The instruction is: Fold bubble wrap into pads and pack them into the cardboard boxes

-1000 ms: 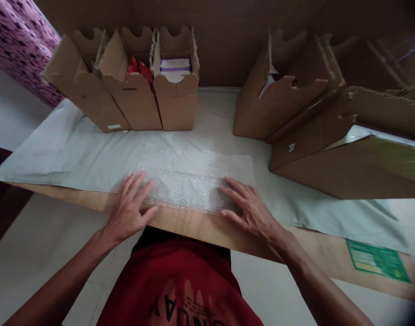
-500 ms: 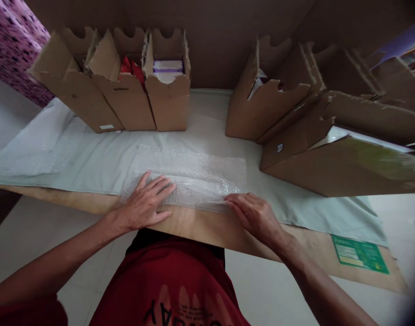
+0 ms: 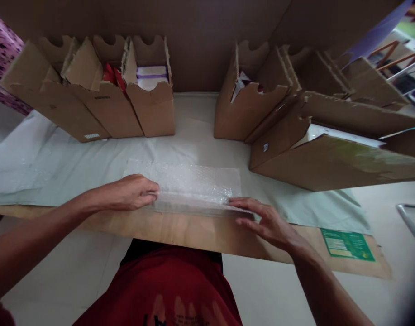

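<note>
A sheet of clear bubble wrap (image 3: 190,181) lies on the pale cloth (image 3: 58,158) that covers the wooden table. Its near edge is lifted and folded over. My left hand (image 3: 129,192) comes in from the left with curled fingers gripping the folded near edge at its left end. My right hand (image 3: 264,219) rests at the right end of that fold, fingers stretched out and pressing on it.
Three open cardboard boxes (image 3: 102,99) stand at the back left, one holding red packets, one white and purple packs. More cardboard boxes (image 3: 295,122) lean at the back right. A green label (image 3: 346,244) lies on the bare wood (image 3: 180,231) at the near right.
Both hands lay flat on the bubble wrap's near part. Its near edge has since been lifted and folded away from me; my left hand has turned sideways and curled onto the fold.
</note>
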{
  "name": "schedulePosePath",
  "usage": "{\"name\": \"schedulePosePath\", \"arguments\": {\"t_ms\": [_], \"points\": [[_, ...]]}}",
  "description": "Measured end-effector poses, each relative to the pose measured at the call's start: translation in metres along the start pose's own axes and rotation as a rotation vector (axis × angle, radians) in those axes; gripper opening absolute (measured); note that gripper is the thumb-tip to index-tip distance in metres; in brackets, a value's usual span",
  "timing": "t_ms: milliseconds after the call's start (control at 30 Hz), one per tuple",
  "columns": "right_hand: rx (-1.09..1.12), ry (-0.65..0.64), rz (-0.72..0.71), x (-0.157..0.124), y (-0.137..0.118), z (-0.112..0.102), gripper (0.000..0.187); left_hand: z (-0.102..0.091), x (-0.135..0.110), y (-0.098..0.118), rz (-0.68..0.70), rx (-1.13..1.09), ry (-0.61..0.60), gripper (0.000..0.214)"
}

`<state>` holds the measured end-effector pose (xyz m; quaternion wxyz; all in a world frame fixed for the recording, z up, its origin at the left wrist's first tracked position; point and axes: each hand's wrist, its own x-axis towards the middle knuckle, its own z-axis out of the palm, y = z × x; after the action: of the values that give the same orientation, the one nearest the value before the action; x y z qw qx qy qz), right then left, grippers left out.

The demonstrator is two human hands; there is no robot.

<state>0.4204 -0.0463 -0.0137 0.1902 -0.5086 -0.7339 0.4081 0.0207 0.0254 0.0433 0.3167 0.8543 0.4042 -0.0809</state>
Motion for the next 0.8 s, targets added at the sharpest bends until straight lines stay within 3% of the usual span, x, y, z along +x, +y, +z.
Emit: {"name": "schedulePosePath", "arguments": {"t_ms": [100,200,333,400,467,533,667,800], "points": [[0.154,0.166,0.090,0.012,0.007,0.008,0.041,-0.020,0.011,-0.009,-0.105,-0.199,-0.181,0.022],[0.268,0.294,0.158,0.023,0.010,0.012,0.039,-0.034,0.007,-0.032,-0.189,-0.305,-0.190,0.022],[0.296,0.409,0.205,0.033,0.008,0.017,0.036,-0.034,-0.023,-0.068,-0.277,-0.541,-0.014,0.040],[0.269,0.452,0.194,0.037,0.008,0.019,0.035,-0.023,-0.036,-0.078,-0.303,-0.666,0.098,0.051],[0.232,0.462,0.193,0.040,0.009,0.020,0.035,-0.008,-0.041,-0.080,-0.365,-0.689,0.189,0.045],[0.187,0.449,0.215,0.042,0.010,0.020,0.034,0.007,-0.039,-0.075,-0.455,-0.634,0.292,0.036],[0.003,0.494,0.276,0.045,0.013,0.022,0.035,0.028,-0.025,-0.061,-0.603,-0.473,0.505,0.040],[-0.225,0.597,0.297,0.048,0.018,0.030,0.040,0.034,-0.017,-0.056,-0.679,-0.246,0.509,0.041]]}}
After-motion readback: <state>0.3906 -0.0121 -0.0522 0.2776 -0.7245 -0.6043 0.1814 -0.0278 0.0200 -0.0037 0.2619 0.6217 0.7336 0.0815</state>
